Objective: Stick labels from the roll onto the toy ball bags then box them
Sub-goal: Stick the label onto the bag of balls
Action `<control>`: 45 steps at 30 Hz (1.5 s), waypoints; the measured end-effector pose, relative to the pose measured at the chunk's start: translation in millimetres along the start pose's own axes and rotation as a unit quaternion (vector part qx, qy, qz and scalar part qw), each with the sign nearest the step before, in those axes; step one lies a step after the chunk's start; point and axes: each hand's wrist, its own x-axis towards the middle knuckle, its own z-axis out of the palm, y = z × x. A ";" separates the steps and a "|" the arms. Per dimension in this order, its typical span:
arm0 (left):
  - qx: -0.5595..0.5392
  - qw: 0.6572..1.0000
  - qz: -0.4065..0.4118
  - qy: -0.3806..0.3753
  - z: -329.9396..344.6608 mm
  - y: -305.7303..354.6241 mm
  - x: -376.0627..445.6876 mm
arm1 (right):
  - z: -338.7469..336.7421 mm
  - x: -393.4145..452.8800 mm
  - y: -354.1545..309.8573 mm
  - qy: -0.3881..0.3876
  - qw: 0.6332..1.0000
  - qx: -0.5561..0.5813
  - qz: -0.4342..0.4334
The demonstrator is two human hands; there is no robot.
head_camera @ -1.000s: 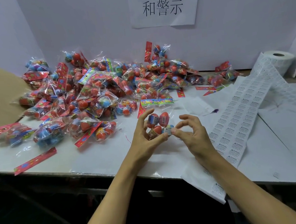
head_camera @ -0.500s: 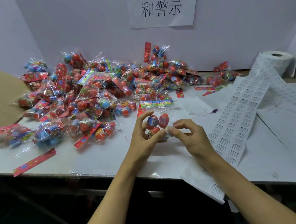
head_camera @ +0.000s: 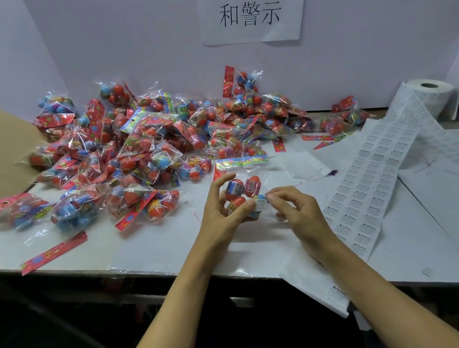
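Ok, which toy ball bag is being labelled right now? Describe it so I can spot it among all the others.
Find the white table under the wall sign, then the big pile of bags at its back left. The bag being labelled lies just in front of that pile, between the left hand and right hand. It alone is held, with a white warning label on it.
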 end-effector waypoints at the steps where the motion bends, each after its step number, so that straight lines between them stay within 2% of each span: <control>1: -0.003 1.000 -0.002 0.003 -0.3 -0.1 0.7 | -0.2 -0.8 -0.5 -0.012 1.000 -0.011 -0.010; 13: -0.017 1.000 -0.015 0.007 -0.4 -2.2 2.2 | -1.5 0.3 2.9 -0.029 0.999 -0.014 -0.009; 16: -0.015 1.000 -0.018 0.003 -0.1 -2.3 1.9 | -1.2 0.4 -0.5 -0.011 0.999 0.030 0.018; 20: -0.008 1.000 -0.014 -0.006 -0.9 -2.8 1.5 | -1.0 -1.4 2.1 -0.021 0.999 -0.028 -0.006; 24: 0.017 1.000 -0.012 -0.009 -2.2 -3.7 1.2 | -1.5 -0.4 1.5 -0.018 0.999 0.022 0.019; 28: 0.034 0.999 -0.014 -0.019 -2.6 -3.3 1.1 | -0.2 -1.3 -0.3 -0.016 1.000 -0.020 -0.007; 30: 0.036 0.999 -0.012 -0.019 -2.6 -3.2 1.2 | -0.6 0.5 1.0 -0.012 1.000 -0.004 0.022; 35: 0.008 1.000 -0.017 -0.015 -0.8 -1.4 1.7 | -3.1 7.8 1.0 0.064 0.989 0.098 0.086; 39: 0.000 1.000 -0.019 -0.008 -0.4 0.2 2.3 | -4.1 16.3 3.5 0.153 0.959 0.202 0.128; 42: 0.045 0.998 0.018 -0.046 0.7 1.3 -0.6 | 0.5 16.3 4.5 0.163 0.961 0.187 0.122; 45: 0.156 0.979 0.070 -0.109 6.2 0.2 -6.2 | 1.2 21.4 -5.2 0.175 0.940 0.250 0.152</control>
